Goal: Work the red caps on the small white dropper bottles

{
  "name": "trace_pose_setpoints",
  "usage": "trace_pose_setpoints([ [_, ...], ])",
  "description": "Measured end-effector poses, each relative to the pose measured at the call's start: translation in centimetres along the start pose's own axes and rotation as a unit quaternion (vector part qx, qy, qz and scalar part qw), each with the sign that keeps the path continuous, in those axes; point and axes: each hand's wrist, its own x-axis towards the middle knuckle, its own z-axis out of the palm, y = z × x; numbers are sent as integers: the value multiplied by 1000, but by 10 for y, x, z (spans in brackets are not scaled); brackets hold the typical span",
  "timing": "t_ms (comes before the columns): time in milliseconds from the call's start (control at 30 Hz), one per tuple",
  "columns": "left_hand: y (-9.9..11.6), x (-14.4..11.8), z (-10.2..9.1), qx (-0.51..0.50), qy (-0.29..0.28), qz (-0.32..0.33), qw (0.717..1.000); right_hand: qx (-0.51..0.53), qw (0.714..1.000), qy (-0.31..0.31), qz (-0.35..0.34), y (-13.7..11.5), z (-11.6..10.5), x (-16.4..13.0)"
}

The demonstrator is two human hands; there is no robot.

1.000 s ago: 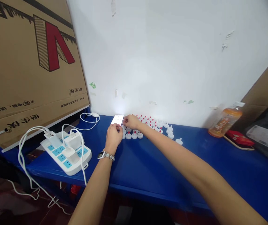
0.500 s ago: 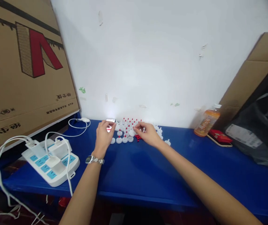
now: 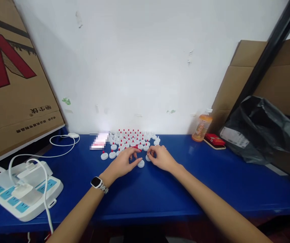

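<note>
Many white round caps with small nozzles stand in a cluster (image 3: 128, 138) by the wall, several of them topped with little red tips. My left hand (image 3: 124, 162) is open at the near side of the cluster, thumb and fingers apart. Its thumb is close to a white cap (image 3: 141, 164) on the table; whether they touch I cannot tell. My right hand (image 3: 162, 158) has its fingers pinched together at another white cap (image 3: 148, 158), which they partly cover. Loose red tips (image 3: 136, 147) lie in a small heap just beyond my left fingers.
A white power strip (image 3: 24, 192) with plugs and cables lies left on the blue table (image 3: 139, 199). A blurred-out phone (image 3: 100, 140) lies left of the caps. Rightward are an orange drink bottle (image 3: 202, 125), a red box (image 3: 214, 139) on a phone and a dark plastic bag (image 3: 258, 128).
My view has turned right. My left hand has come away from beside the phone to the near edge of the caps. My right hand has moved nearer and now pinches at a cap.
</note>
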Motion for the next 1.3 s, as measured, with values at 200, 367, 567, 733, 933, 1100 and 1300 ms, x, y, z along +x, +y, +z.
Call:
trace_pose_setpoints([
  [200,-19,13,-22,79,70,-32,994,-37,999,18,-28,-13,-4,13],
  [367,-21,9,-21,82,128,-11,988,-72,992,-60,-82,-27,14,48],
  [567,-12,-7,-23,51,113,33,992,-105,981,-136,-94,-32,30,73],
  [733,-15,-6,-24,46,95,39,994,-133,974,-168,-69,-35,31,76],
  [933,-11,-8,-18,29,38,34,998,-78,987,-118,-72,-33,30,74],
  [1100,-5,-10,1,29,-17,34,999,65,996,57,-25,-23,15,58],
  [1300,-12,-9,13,56,-49,51,996,232,968,92,12,-16,12,34],
])
